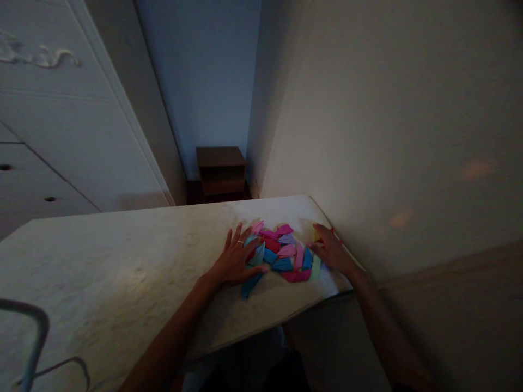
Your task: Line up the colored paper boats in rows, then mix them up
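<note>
Colourful flat strips (pixel 289 264), of cloth or paper, lie in a loose, overlapping patch on the table. They are pink, red, blue, teal, lilac and pale green. Over the patch's left end, my left hand (pixel 235 261) rests with fingers spread, a ring on one of them. A blue strip (pixel 250 286) pokes out below its thumb. At the right end, my right hand (pixel 333 251) reaches in with finger and thumb apart, touching the strips' edge. Bits of a yellow strip (pixel 316 235) and a red one show beside it; its fingers partly cover them.
The pale, mottled table (pixel 110 261) meets a wall (pixel 388 136) on the right. A bent metal tube (pixel 38 326) stands at the lower left. Behind the table are a white cabinet (pixel 73 141) and a low brown wooden unit (pixel 220 158).
</note>
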Demonstrator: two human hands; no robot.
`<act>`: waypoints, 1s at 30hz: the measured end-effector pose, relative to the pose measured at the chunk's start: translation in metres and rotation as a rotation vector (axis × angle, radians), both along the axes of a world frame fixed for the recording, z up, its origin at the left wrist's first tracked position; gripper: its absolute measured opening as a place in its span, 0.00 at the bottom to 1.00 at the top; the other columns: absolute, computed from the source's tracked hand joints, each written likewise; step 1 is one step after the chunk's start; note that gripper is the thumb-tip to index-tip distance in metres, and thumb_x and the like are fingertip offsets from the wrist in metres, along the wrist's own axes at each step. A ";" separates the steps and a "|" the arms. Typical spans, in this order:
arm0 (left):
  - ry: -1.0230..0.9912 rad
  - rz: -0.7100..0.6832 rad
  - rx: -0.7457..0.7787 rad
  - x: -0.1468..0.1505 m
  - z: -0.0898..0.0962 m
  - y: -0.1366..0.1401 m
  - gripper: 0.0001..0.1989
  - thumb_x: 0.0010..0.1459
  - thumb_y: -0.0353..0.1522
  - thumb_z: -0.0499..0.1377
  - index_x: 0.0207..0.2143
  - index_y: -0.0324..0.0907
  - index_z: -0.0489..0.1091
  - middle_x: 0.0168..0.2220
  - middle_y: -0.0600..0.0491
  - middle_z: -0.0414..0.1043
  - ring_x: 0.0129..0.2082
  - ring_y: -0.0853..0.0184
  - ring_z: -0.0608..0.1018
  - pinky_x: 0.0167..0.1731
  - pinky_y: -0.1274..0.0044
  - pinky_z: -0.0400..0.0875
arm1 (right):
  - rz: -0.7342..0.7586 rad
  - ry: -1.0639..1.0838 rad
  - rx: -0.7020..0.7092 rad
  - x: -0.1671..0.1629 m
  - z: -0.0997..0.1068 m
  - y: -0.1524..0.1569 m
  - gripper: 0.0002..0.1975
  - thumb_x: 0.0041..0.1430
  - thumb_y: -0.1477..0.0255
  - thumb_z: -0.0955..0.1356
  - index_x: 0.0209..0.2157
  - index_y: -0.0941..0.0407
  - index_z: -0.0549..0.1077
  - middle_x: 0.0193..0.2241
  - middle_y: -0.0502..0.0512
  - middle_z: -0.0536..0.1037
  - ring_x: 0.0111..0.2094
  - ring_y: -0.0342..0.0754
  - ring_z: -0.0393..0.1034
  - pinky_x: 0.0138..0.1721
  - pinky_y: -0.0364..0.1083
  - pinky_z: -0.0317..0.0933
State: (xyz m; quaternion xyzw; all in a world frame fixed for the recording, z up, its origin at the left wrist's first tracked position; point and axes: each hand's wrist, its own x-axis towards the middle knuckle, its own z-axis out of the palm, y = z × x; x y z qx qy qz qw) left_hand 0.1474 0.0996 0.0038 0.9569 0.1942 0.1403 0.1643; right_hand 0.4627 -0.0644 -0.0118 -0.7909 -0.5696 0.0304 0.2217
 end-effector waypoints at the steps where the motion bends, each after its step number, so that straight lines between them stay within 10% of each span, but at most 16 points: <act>1: 0.012 -0.025 0.002 0.004 0.002 0.000 0.44 0.53 0.60 0.52 0.64 0.44 0.58 0.69 0.42 0.44 0.69 0.44 0.38 0.63 0.48 0.37 | -0.060 -0.049 -0.033 0.008 -0.004 -0.006 0.42 0.59 0.44 0.59 0.64 0.60 0.58 0.64 0.68 0.59 0.65 0.62 0.50 0.64 0.62 0.47; 13: 0.101 0.060 0.101 0.078 -0.002 -0.038 0.49 0.50 0.63 0.50 0.66 0.43 0.53 0.69 0.38 0.46 0.67 0.36 0.45 0.57 0.40 0.27 | -0.149 -0.118 -0.206 0.003 -0.025 0.019 0.40 0.64 0.47 0.53 0.66 0.61 0.53 0.66 0.68 0.53 0.67 0.61 0.44 0.64 0.61 0.43; 30: 0.088 0.078 0.112 0.049 -0.015 -0.029 0.45 0.58 0.58 0.46 0.66 0.35 0.51 0.68 0.35 0.47 0.68 0.48 0.49 0.63 0.49 0.37 | 0.415 0.144 -0.121 -0.013 -0.011 0.161 0.31 0.64 0.48 0.58 0.59 0.54 0.67 0.63 0.61 0.62 0.67 0.60 0.47 0.65 0.63 0.40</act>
